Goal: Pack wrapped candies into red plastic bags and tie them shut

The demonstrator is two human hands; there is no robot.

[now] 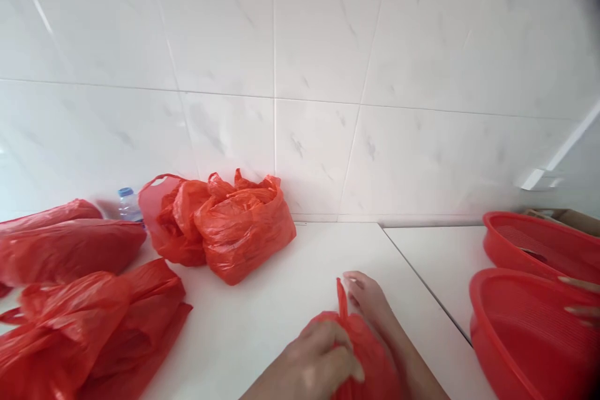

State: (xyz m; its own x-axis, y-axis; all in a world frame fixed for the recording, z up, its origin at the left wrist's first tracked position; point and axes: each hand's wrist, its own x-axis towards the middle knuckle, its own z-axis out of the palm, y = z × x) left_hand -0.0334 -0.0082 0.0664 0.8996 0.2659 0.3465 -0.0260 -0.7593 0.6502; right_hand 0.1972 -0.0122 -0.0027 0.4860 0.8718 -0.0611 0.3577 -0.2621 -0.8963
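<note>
A red plastic bag (pixel 375 356) stands at the bottom of the view, its top gathered into a narrow upright strip. My left hand (pixel 319 356) is closed on the gathered plastic at the near side, with its fingers curled. Just behind the strip, my right hand (pixel 368 294) has its fingers bent in and pressed together at the bag's top. Exactly how much plastic lies between those fingers is hard to see. The lower part of the bag is cut off by the frame.
Several red bags (pixel 244 225) lie on the white table (pixel 262 319), at the back and left. A plastic bottle (pixel 129 205) stands by the tiled wall. At right, another person's fingers (pixel 584 311) show over two red baskets (pixel 487 325); a cardboard box (pixel 569 217) sits behind.
</note>
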